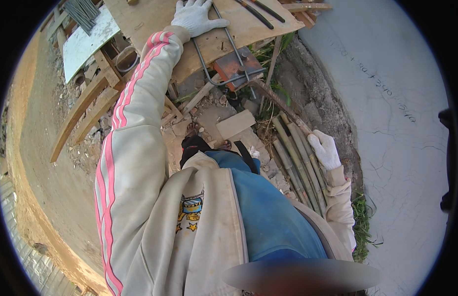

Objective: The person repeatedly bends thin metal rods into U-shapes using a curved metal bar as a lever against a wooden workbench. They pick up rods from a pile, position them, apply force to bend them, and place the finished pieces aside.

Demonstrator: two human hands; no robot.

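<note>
Plywood (145, 19) lay at twelve o'clock, left hand (197, 18) splayed there, seemingly steadying bent rebar (230, 39). Right hand (325, 149), at three, gripped a rusty bar (284, 104).

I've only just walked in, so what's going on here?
The person's left hand, white-gloved, lies spread over a bent grey metal rod on a tan plywood board. The white-gloved right hand has its grip on a long rusty metal bar, whose far end is near an orange-brown metal block.
</note>
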